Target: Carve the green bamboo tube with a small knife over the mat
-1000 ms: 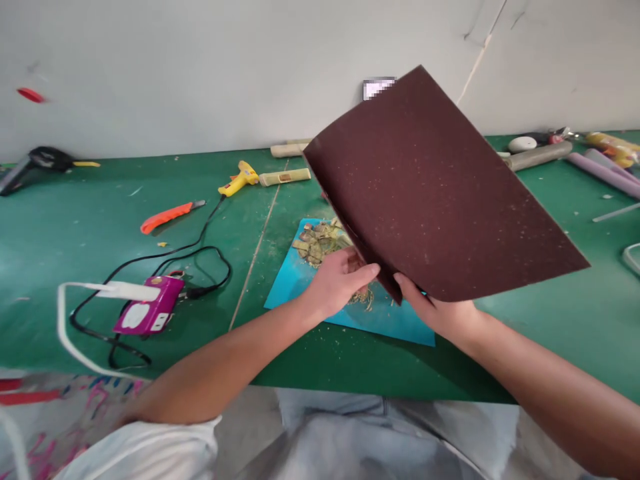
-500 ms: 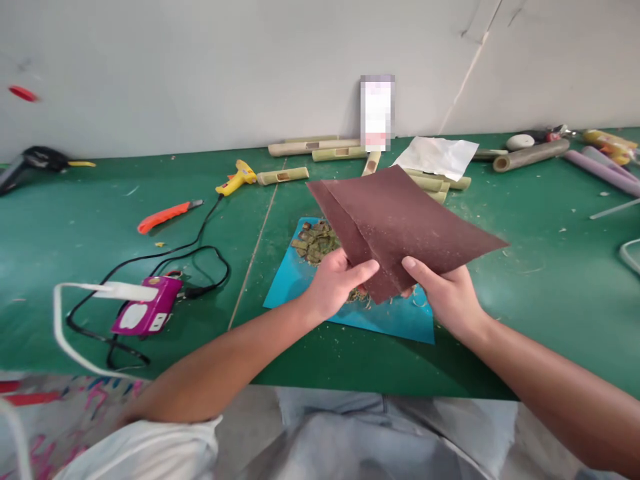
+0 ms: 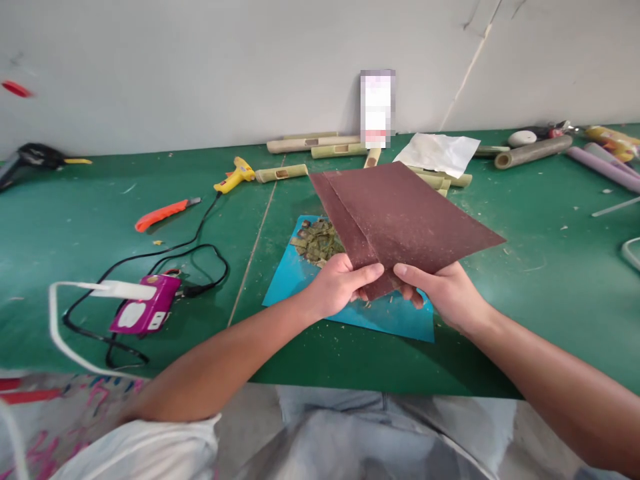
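Note:
A reddish-brown sheet of sandpaper (image 3: 410, 213) with a crease along its left side is held up in front of me. Between thumb and fingers, my left hand (image 3: 345, 283) grips its lower left edge. My right hand (image 3: 435, 287) pinches the lower edge a little to the right, thumb on top and fingers beneath. The two thumbs nearly meet. Below the sandpaper lies a blue sheet (image 3: 285, 280) bearing a heap of greenish-brown chips (image 3: 315, 241); part of both is hidden.
Bamboo pieces (image 3: 283, 173) lie along the back of the green table (image 3: 200, 360), with a white paper (image 3: 437, 153) over some. Left are a yellow glue gun (image 3: 235, 177), an orange utility knife (image 3: 165, 213) and a purple power socket (image 3: 147, 307) with cords. A phone (image 3: 377, 110) leans on the wall.
My right thumb has slid left along the lower edge, closer to my left thumb. The sandpaper has tilted slightly, and both hands still hold it.

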A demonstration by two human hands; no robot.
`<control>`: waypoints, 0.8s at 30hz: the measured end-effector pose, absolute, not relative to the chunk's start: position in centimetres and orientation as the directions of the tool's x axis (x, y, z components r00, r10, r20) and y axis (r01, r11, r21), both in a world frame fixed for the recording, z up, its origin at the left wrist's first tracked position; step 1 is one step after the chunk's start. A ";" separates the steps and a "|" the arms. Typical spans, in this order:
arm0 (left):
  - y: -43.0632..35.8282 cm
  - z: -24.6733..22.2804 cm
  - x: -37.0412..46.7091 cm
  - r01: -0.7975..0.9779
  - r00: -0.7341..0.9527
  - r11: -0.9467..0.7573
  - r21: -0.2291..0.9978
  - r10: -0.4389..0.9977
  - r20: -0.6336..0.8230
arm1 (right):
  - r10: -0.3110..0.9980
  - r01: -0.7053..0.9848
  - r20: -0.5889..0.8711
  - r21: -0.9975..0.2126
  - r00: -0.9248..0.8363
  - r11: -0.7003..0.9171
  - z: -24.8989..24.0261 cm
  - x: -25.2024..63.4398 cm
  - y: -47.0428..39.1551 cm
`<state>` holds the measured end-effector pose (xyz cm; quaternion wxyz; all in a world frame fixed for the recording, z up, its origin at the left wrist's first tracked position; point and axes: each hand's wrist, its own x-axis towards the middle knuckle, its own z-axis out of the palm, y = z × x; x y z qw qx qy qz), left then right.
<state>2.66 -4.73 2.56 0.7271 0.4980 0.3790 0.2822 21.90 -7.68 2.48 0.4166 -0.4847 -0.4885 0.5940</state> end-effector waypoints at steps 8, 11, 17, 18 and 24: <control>-4.4 2.4 1.5 0.097 0.533 0.231 0.968 0.809 -0.246 | 0.966 -0.004 -0.209 -0.977 -0.149 -0.212 2.8 23.1 -7.3; -4.0 2.0 1.5 -0.056 0.418 0.229 0.972 0.889 -0.186 | 0.967 0.060 -0.210 -0.977 -0.143 -0.203 2.7 23.1 -7.3; -2.5 1.1 1.1 -0.129 0.228 0.238 0.963 0.952 -0.205 | 0.969 0.107 -0.196 -0.978 -0.149 -0.181 1.5 23.2 -7.4; -2.4 1.0 1.0 -0.116 0.230 0.242 0.963 0.950 -0.211 | 0.971 0.087 -0.191 -0.980 -0.144 -0.180 1.1 23.2 -7.4; -2.4 1.3 0.7 -0.104 0.206 0.250 0.963 0.952 -0.225 | 0.976 -0.159 -0.155 -0.979 0.154 -0.131 0.2 22.6 -6.9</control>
